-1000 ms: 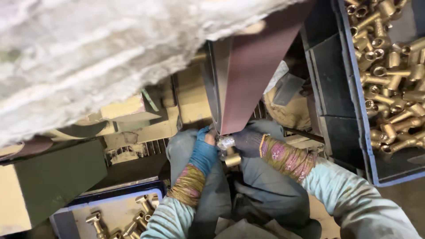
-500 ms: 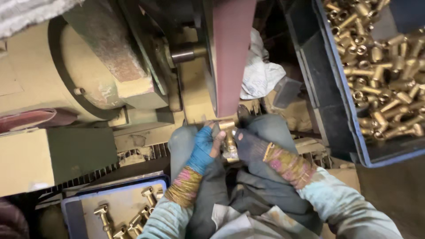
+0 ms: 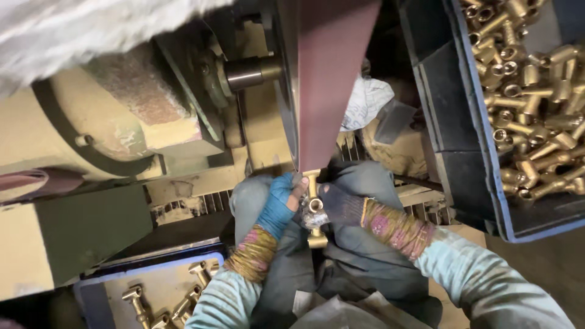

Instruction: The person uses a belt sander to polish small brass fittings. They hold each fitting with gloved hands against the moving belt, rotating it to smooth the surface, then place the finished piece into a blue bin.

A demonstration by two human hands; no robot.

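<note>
Brass fitting (image 3: 314,204) was pinched between gloved left hand (image 3: 277,204) and right hand (image 3: 341,206), its tip against the abrasive belt (image 3: 326,85). Judged rigid, weighty, slippery; best gripped by its side arms.

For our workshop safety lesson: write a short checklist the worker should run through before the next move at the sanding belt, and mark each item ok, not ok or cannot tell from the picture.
1. Both hands on the part: left hand and right hand grip the brass fitting from either side: ok.
2. Hands covered: both wear gloves, though the left fingertips look bare: not ok.
3. Fitting meets the sanding belt at its lower end: ok.
4. Belt running: cannot tell.
5. Fingers clear of the belt: the left fingertips sit right beside it: not ok.
6. Blue bin holds more fittings: ok.
</note>
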